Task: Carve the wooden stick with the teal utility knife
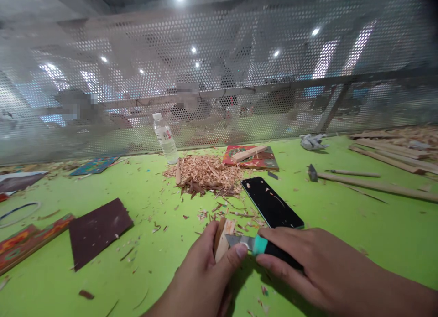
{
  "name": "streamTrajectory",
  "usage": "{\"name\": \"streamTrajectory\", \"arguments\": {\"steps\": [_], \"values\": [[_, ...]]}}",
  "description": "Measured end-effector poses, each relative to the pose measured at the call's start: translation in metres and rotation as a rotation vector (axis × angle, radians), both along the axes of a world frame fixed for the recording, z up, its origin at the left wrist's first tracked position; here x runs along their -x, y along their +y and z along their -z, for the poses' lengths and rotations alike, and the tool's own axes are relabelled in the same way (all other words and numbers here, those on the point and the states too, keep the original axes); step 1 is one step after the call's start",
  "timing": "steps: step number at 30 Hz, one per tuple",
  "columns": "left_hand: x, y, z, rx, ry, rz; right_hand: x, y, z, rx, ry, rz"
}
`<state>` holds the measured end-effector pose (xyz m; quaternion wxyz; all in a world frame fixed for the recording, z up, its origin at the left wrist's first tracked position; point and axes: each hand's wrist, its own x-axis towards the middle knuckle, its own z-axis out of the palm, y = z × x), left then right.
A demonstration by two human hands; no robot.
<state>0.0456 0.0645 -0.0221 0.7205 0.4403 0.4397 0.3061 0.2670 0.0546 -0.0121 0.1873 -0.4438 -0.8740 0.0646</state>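
Near the bottom middle of the head view, my left hand (205, 271) is closed round a small block of wood (222, 248) whose upper end shows pale, cut faces and a brown side. My right hand (304, 262) grips the black and teal handle of a utility knife (260, 245). Its blade points left and lies against the wood, close to my left thumb. The lower part of the block is hidden by my left hand. Just beyond my right hand lies a black smartphone (272, 203) with shavings on its screen.
A heap of wood shavings (208, 173) lies ahead, beside a water bottle (165, 139). Dark sandpaper (101, 230) and painted wood (30, 244) are at left. A hammer (369, 182), crumpled paper (312, 142) and wooden strips (390, 153) lie at right. A perforated screen (219, 80) stands behind.
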Motion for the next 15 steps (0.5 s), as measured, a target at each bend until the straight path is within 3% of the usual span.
{"name": "streamTrajectory", "arguments": {"steps": [8,15], "values": [[0.0023,-0.0007,0.0021,-0.074,0.061,0.021,0.0028,-0.0058,0.0046,-0.04,-0.007,0.027],[0.0003,0.003,0.0059,-0.071,0.13,0.026,-0.0009,0.0014,0.0024,-0.256,-0.039,0.114]]}}
